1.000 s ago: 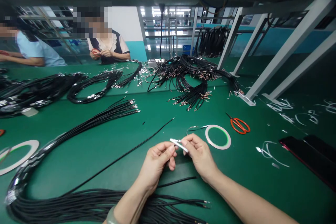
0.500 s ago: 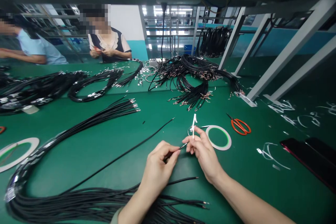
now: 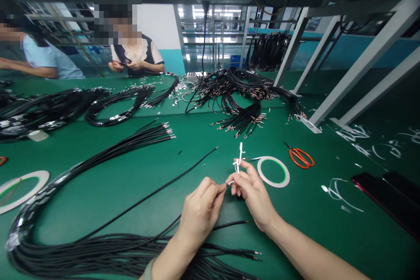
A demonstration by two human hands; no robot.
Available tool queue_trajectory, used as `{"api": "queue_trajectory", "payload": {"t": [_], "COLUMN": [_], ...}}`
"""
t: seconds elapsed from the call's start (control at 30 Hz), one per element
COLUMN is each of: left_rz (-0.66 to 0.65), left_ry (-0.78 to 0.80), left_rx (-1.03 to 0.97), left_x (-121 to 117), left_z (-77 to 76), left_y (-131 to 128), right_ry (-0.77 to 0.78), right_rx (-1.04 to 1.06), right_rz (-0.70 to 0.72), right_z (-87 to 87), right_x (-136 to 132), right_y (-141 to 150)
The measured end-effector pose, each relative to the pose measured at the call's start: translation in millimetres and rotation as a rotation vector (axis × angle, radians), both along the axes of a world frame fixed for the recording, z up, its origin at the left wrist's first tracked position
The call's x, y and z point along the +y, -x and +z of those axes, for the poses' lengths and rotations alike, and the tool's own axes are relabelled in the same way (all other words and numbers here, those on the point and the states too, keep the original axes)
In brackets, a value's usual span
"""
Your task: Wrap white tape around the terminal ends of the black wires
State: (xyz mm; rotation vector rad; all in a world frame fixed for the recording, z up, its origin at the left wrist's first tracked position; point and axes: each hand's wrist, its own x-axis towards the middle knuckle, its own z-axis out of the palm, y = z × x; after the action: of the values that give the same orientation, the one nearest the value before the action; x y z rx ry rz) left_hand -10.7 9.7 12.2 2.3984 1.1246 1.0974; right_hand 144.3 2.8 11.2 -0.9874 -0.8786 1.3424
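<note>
My left hand is closed in a pinch on the end of a black cable; the cable's tip shows pale between the two hands. My right hand is closed too, with a thin white strip sticking up between its thumb and fingers. Its fingertips are close to the cable end; whether they touch it I cannot tell. A bundle of black cables curves from the left and runs under my left wrist. One single cable lies apart, its tip pointing away to the right.
A white tape roll lies beside my right hand, with orange-handled scissors beyond it. Another tape roll is at the left. Coiled cables heap at the back. Metal legs stand right. Two people sit across the bench.
The fingers of my left hand have curled in more and turned over the cable end. My right hand stays almost in place, the white strip shifting slightly left.
</note>
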Motion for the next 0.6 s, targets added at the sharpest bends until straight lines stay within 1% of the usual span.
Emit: {"api": "queue_trajectory", "payload": {"t": [0.17,0.27,0.43,0.5,0.57,0.6], "left_rz": [0.064,0.065,0.092,0.107,0.106,0.09], "left_ry": [0.036,0.069,0.161,0.259,0.428,0.539], "left_rx": [-0.028,-0.031,-0.153,-0.209,-0.282,-0.323], "left_x": [0.4,0.5,0.0,0.0,0.6,1.2], "left_z": [-1.5,-0.4,3.7,4.4,5.3,6.2], "left_y": [-1.7,-2.8,-4.4,-4.9,-5.3,-5.4], "right_ry": [0.009,0.018,0.024,0.023,0.016,0.008], "right_rx": [0.03,0.048,0.04,0.017,-0.004,-0.013], "right_rz": [0.002,0.021,0.0,-0.023,-0.031,-0.031], "right_z": [-1.1,-2.7,-0.3,1.4,2.2,2.3], "right_x": [-0.9,-1.8,-1.1,0.7,2.8,3.9], "right_y": [0.9,1.0,0.0,-1.1,-2.6,-3.5]}}
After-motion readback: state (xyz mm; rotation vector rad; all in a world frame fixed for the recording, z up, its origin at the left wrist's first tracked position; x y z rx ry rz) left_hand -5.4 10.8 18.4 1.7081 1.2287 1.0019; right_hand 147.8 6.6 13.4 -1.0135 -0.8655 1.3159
